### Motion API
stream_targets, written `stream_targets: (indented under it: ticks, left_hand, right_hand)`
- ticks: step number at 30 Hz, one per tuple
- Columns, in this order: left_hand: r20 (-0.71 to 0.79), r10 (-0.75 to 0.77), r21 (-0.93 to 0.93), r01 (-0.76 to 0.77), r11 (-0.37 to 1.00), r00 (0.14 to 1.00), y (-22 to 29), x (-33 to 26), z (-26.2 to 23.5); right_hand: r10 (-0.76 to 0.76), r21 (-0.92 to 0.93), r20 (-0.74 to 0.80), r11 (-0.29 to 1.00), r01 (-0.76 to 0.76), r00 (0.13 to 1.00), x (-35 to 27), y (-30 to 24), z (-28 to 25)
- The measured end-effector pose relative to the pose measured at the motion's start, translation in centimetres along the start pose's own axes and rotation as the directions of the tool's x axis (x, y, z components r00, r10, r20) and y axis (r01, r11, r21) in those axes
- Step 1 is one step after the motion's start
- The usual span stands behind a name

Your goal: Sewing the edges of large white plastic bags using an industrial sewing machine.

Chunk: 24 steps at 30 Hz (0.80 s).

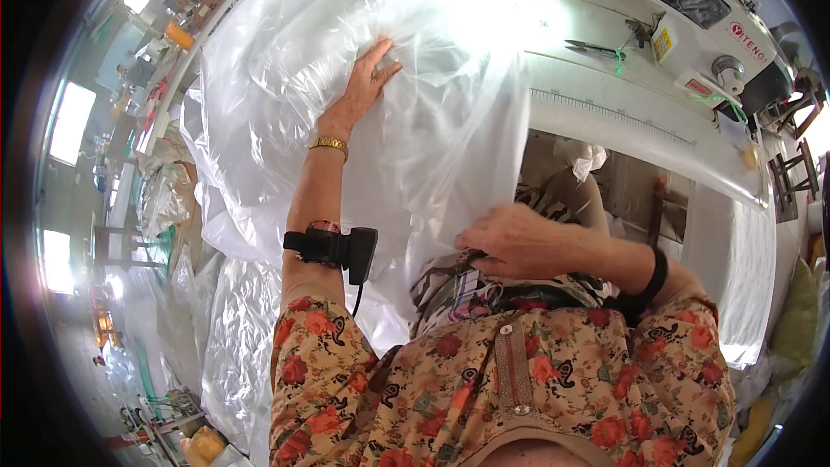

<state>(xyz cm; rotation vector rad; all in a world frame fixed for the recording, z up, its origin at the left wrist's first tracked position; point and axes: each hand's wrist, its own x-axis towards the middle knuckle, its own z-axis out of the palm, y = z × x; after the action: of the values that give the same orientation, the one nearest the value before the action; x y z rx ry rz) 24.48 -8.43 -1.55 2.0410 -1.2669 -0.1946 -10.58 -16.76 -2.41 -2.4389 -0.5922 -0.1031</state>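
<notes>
A large sheet of clear plastic film (285, 78) covers the left of the sewing table and hangs over its front edge towards my lap. My left hand (361, 86) lies on the film with its fingers stretched out. Above my lap, my right hand (519, 240) is beside the film's right edge, its fingers curled and a little blurred; whether they pinch the film cannot be made out. At the top right stands a white sewing machine (596, 0) with a lit display, its lamp glaring on the film near the needle area, which is washed out.
Thread snips (595, 48) lie on the table beside the machine. A measuring scale (605, 111) runs along the table's front. More crumpled film (246, 346) hangs at the lower left. A white crumpled piece (579, 157) shows below the table edge.
</notes>
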Motion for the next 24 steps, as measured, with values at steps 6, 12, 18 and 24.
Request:
stream_targets:
  ticks: [6,12,18,24]
  left_hand:
    - [-0.076,0.025,-0.019,-0.027,0.999,0.997,0.3,-0.4,0.3]
    - [-0.125,0.054,0.122,-0.039,0.992,0.991,4.1,-0.7,-0.4]
    - [-0.248,0.274,0.131,-0.248,0.96,0.929,12.3,-7.7,2.4]
    - [0.022,0.066,-0.072,-0.064,0.995,0.998,16.8,-17.1,6.6]
  right_hand:
    - [0.636,0.785,0.138,0.398,-0.475,0.759,-2.4,5.3,4.8]
    - [0.805,0.996,-0.025,-0.029,0.081,0.592,0.0,4.0,2.7]
    - [0.698,0.986,-0.067,0.155,-0.059,0.713,1.5,3.7,4.7]
    - [0.631,0.876,-0.01,0.38,-0.298,0.776,-1.0,0.0,6.1]
